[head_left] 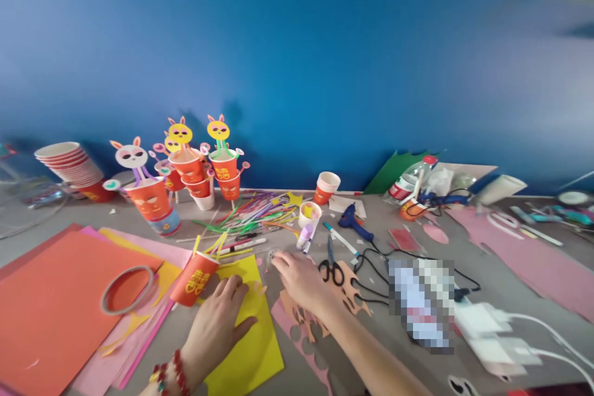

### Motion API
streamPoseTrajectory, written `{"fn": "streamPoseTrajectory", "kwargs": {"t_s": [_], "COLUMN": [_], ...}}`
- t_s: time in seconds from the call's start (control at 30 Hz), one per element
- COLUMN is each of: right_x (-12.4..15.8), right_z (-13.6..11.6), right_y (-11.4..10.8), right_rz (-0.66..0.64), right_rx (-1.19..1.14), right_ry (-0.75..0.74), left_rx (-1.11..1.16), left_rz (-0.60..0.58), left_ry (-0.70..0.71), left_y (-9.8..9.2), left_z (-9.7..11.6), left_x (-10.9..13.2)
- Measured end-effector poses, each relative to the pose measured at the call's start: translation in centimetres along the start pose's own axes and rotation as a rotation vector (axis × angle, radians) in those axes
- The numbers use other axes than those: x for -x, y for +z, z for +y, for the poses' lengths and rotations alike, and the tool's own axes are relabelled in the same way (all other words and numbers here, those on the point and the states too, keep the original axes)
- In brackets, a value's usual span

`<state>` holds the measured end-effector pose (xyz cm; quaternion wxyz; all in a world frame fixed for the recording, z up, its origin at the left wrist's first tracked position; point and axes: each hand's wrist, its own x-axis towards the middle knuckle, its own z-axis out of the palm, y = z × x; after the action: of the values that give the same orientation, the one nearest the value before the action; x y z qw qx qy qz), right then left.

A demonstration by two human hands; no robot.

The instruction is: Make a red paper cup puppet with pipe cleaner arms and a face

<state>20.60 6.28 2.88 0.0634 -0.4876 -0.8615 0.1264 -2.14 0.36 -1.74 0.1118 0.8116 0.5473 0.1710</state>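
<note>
My left hand (218, 322) lies flat with fingers spread on a yellow paper sheet (250, 334), right beside a red paper cup (193, 278) lying on its side with yellow strips sticking out. My right hand (299, 278) reaches forward over the table, fingertips touching a small round paper piece (273, 255); whether it pinches the piece I cannot make out. Black-handled scissors (330, 267) lie just right of that hand, on an orange paper cut-out (352, 294).
Red cups with paper rabbit faces (185, 164) stand at the back, beside a cup stack (72, 167). Coloured straws (255, 207), a glue gun (353, 221), markers, a tape roll (127, 289) on orange sheets, cables, chargers and a bottle (411, 179) crowd the table.
</note>
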Motion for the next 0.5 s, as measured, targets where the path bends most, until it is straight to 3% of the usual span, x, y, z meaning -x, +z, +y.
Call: {"fn": "streamPoseTrajectory", "kwargs": {"t_s": [0.17,0.33,0.4,0.5], "right_x": [3.3,6.5,7.1,7.0], "right_z": [1.2,5.1,6.0,5.6], "right_y": [-1.0,-2.9,-2.8,-1.6], "right_rz": [0.080,0.255,0.264,0.162], "right_rx": [-0.159,-0.256,-0.305,-0.363], "right_ry": [-0.023,0.239,0.295,0.214], "left_rx": [0.050,0.056,0.061,0.055], "left_rz": [-0.018,-0.065,-0.106,-0.105], "left_ry": [-0.010,-0.055,-0.071,-0.110], "left_y": [0.5,-0.7,-1.2,-1.4], "left_z": [0.1,0.9,1.2,1.8], "left_x": [0.1,-0.5,-0.8,-0.9]}}
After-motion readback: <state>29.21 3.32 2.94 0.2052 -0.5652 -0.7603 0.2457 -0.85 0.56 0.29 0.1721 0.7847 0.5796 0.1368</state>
